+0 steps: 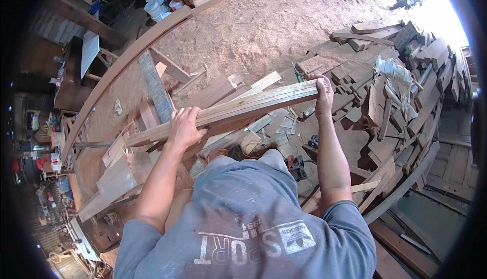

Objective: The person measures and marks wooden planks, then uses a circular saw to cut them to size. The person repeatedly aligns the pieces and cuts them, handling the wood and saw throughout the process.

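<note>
left hand [185, 128], left of the frame's centre, fingers curled over a wooden board [253, 104]; right hand [324, 98], right of centre, fingers seemingly bent around its end.

the floor [253, 35] is a brown, uneven surface strewn with loose shavings. on its right side lies a jumbled heap of wood [375, 101], with crumpled pale plastic [394, 71] on top. small offcuts [276, 122] lie scattered near the middle. white buckets [154, 9] stand close together toward the upper left.
</note>
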A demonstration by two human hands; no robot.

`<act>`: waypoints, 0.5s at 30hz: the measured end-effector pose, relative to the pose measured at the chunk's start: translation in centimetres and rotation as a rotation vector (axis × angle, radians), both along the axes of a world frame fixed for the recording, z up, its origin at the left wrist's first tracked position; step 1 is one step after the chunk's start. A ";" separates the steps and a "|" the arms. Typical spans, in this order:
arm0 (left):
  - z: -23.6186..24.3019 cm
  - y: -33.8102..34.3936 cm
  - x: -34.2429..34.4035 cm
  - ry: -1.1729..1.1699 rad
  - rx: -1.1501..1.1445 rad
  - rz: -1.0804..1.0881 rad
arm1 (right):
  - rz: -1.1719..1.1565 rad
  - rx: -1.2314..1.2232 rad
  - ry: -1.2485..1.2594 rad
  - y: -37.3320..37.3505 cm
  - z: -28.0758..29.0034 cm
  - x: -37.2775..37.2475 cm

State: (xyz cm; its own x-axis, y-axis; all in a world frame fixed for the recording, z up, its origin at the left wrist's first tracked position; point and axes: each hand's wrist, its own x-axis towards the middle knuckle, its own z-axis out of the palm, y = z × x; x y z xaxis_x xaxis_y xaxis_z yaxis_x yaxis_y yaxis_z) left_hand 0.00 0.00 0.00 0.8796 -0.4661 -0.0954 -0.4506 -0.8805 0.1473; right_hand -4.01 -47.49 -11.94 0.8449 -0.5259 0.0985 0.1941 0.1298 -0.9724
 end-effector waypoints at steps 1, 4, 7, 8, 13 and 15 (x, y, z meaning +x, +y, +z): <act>-0.1 0.0 -0.2 -0.011 0.005 0.004 | -0.023 -0.012 -0.027 0.1 0.2 0.1; -0.8 0.3 -0.1 -0.006 -0.009 0.009 | -0.060 -0.014 -0.027 0.7 0.0 -0.1; -1.7 1.1 0.1 -0.024 -0.020 0.002 | -0.087 -0.032 -0.021 1.5 0.0 0.2; -1.8 1.4 0.2 -0.037 -0.020 -0.002 | -0.086 -0.045 -0.027 1.7 0.1 0.4; -2.2 1.5 0.2 -0.058 -0.068 -0.006 | -0.124 -0.056 -0.021 1.2 -0.5 0.5; -2.2 1.5 0.1 -0.070 -0.065 -0.003 | -0.162 -0.088 -0.087 1.3 -1.6 0.9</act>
